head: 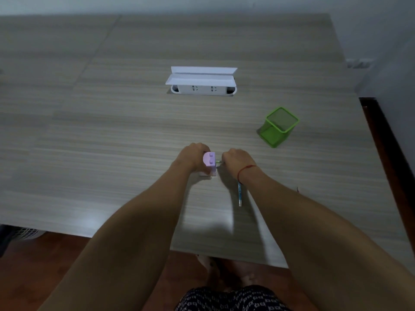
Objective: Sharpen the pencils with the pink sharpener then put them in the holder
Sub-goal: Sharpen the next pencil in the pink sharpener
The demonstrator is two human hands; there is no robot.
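the fingers of the right hand (237,161) are pinched narrow around a greenish pencil (219,162), of which only a short stub shows between the knuckles and the pink sharpener (210,163); the fingers of the left hand (193,156) are wrapped over the sharpener's far and left sides, pressing it to the table (112,131). nearest of all, just right of the sharpener and toward the person, a blue pencil (240,195) lies on the table, partly under the right wrist, waiting its turn. the step in hand looks like sharpening the first pencil: it would go best with the left hand keeping the sharpener still while the right feeds the pencil straight along the hole's axis, turning without bending so the tip does not snap. whether the tip is cut yet is hidden. farther off, right of the sharpener and beyond it, the green mesh holder (278,127) stands well apart, seemingly empty. farthest, straight beyond the sharpener, an open white socket box (202,83) sits in the tabletop.
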